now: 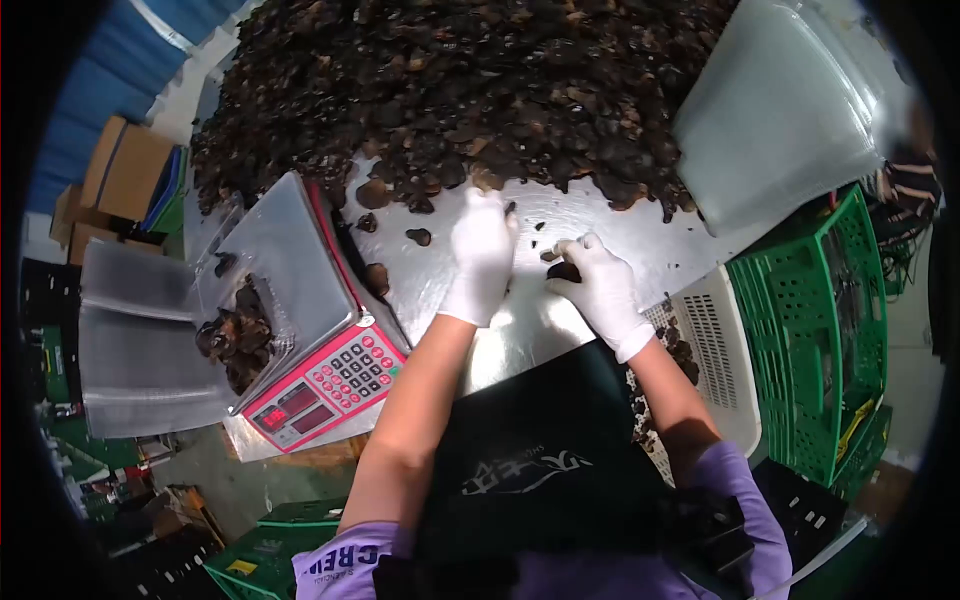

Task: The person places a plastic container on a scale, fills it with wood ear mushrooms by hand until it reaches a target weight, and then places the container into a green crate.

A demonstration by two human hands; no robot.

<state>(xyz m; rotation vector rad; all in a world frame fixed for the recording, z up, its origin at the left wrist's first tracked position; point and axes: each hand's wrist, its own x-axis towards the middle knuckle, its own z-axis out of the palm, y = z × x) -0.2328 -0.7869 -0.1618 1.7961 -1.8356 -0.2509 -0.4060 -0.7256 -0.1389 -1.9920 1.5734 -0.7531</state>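
**Gloved hands sort dark dried pieces on a steel table beside a scale**

The left hand [482, 255], in a white glove, lies palm down on the steel table [520, 330] with its fingers held loosely together and stretched toward the edge of the big heap of dark dried pieces [450, 80]. It grips nothing that can be seen; its fingertips rest among a few loose pieces at the foot of the heap. The right hand [600, 290], also in a white glove, is curled, with thumb and fingers pinched on a single dark piece [563, 271] just above the table, close beside the left hand.

Legible writing is scarce. The purple sleeve at the left shoulder shows white letters reading "CRE", with the rest cut off. The dark apron [540, 450] bears a pale printed logo that I cannot read. The scale [325, 385] has a red display and a keypad, but its digits are too small to make out.

Both forearms are bare and run up from the bottom of the view, the left almost straight, the right angled inward. On the scale's platform lies a clear bag [240, 330] partly filled with the same dark pieces. A green crate [820, 330] stands at the right.
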